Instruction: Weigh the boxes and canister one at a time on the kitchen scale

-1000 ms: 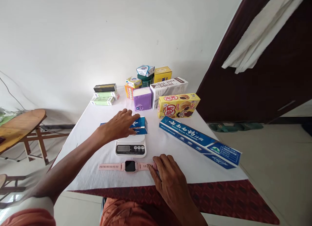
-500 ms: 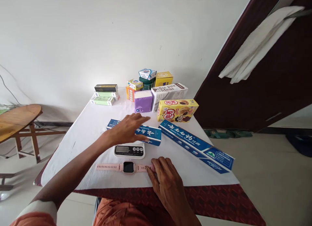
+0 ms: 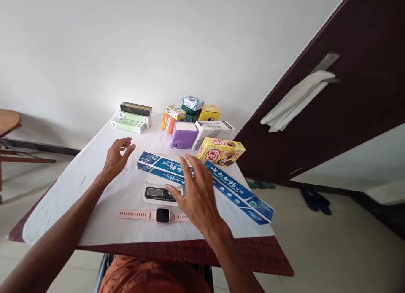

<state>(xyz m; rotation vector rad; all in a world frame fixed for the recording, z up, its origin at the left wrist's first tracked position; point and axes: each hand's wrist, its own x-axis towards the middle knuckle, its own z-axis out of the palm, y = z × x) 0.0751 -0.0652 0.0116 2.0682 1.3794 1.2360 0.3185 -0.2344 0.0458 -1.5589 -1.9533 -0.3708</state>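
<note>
A blue and white toothpaste box lies across a small white digital scale with a dark display panel. My right hand hangs over the box's right end, fingers and thumb apart; whether it touches the box I cannot tell. Past the box's left end, my left hand is open above the cloth, holding nothing. A second toothpaste box lies slanted to the right of my right hand. In front of the scale a pink smartwatch is stretched out flat, its right strap end partly hidden by my right wrist.
At the back stand a yellow snack box, a white "Super Meal" box, a purple pack and several smaller boxes. Slim boxes are stacked back left. A dark door with a towel is on the right.
My left hand has left the toothpaste box and moved left. My right hand has gone from the watch strap up to the box's right end. The view has shifted.
</note>
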